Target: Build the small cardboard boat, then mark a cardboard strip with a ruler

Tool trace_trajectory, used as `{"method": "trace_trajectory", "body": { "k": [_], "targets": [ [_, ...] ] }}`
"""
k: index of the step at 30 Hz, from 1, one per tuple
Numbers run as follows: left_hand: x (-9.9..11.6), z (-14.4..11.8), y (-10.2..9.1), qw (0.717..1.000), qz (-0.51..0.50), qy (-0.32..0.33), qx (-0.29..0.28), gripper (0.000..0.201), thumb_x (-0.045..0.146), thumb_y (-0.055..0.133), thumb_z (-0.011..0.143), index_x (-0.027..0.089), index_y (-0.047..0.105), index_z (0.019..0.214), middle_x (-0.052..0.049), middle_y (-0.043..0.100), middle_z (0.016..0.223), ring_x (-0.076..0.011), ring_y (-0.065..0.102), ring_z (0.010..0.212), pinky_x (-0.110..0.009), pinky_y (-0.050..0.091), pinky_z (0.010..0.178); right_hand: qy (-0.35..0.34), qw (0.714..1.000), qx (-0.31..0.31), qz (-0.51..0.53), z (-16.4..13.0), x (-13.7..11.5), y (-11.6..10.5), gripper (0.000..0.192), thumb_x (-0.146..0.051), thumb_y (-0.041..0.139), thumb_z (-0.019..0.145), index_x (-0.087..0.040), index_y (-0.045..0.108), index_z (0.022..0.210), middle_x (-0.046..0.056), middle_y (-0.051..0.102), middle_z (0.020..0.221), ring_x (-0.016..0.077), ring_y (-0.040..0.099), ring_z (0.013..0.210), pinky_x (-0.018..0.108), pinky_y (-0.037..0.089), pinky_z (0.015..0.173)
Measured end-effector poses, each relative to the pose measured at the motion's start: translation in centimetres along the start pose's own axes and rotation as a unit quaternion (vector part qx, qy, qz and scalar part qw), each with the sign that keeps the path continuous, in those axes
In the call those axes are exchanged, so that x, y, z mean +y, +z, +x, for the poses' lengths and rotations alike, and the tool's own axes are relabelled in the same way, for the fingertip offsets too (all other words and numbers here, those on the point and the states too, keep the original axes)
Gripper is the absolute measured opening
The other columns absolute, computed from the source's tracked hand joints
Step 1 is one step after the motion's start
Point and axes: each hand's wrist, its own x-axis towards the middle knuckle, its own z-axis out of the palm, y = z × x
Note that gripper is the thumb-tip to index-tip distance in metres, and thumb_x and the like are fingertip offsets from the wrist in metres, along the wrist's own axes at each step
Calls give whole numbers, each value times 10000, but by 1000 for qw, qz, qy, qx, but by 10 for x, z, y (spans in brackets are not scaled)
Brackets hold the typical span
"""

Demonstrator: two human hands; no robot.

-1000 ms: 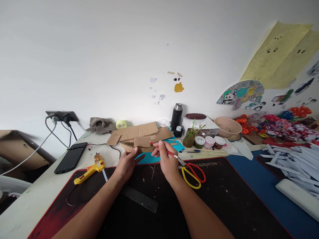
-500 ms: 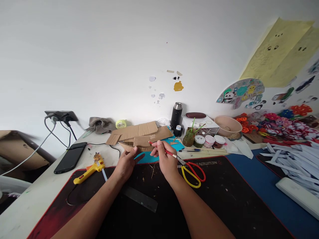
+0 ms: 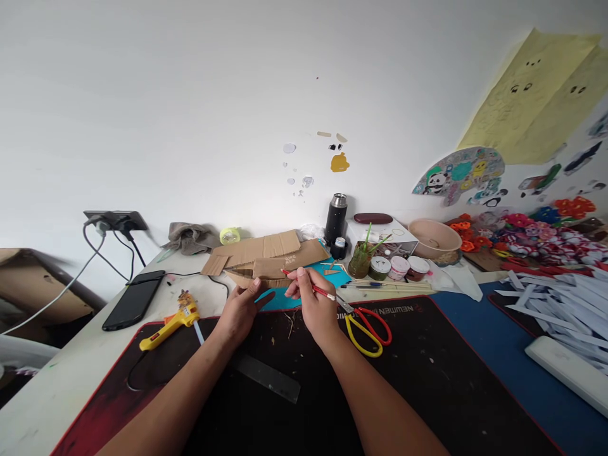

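Observation:
My left hand (image 3: pixel 241 308) grips the near edge of a boat-shaped cardboard piece (image 3: pixel 237 278), thumb on top. In my right hand (image 3: pixel 317 304) is a red pencil (image 3: pixel 323 292), pinched between thumb and fingers, its tip close to the right part of the cardboard. Whether the tip touches the cardboard I cannot tell. More flat cardboard (image 3: pixel 270 247) lies behind, over a blue sheet (image 3: pixel 285 302). Scissors (image 3: pixel 365 329) with one red and one yellow handle lie just right of my right hand. A clear ruler (image 3: pixel 268 378) rests on the dark mat between my forearms.
At left are a yellow glue gun (image 3: pixel 171 326) with a cord and a black phone (image 3: pixel 134 301). Behind stand a black flask (image 3: pixel 337 218), a jar of green-stained water with brushes (image 3: pixel 361 261) and paint pots (image 3: pixel 399 267). White paper strips (image 3: pixel 565 310) pile up at right.
Almost nothing differs. The view has shifted very slightly; both hands keep their hold on the cardboard and the pencil.

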Motion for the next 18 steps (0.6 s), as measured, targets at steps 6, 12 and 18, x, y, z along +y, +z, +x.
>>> {"method": "trace_trajectory", "body": {
  "k": [6,12,18],
  "targets": [
    [-1,1,-2,1000,-5,-1,-1,560,465,1075,704,227,774,1111,-103,831,1214,-359,761,1227,-612,604,1135,-6,1000,-5,-3,-1,0,0,634,-782,548,1102,-226,800,928,48,778,671,205,763,630,300,603,610],
    [-1,1,-2,1000,-4,0,4,591,462,1080,694,215,772,1133,-106,817,1257,-338,756,1207,-590,610,1128,-3,1000,-8,1,-1,0,0,630,-778,552,1100,-224,801,932,49,780,675,206,765,631,298,605,608],
    [-1,2,-2,1000,-7,0,7,583,463,1090,674,218,772,1098,-96,822,1214,-335,762,1188,-575,619,1119,-6,1000,-8,-4,-1,0,0,615,-761,554,1108,-228,801,926,51,784,680,209,762,630,303,600,606]
  ]
}}
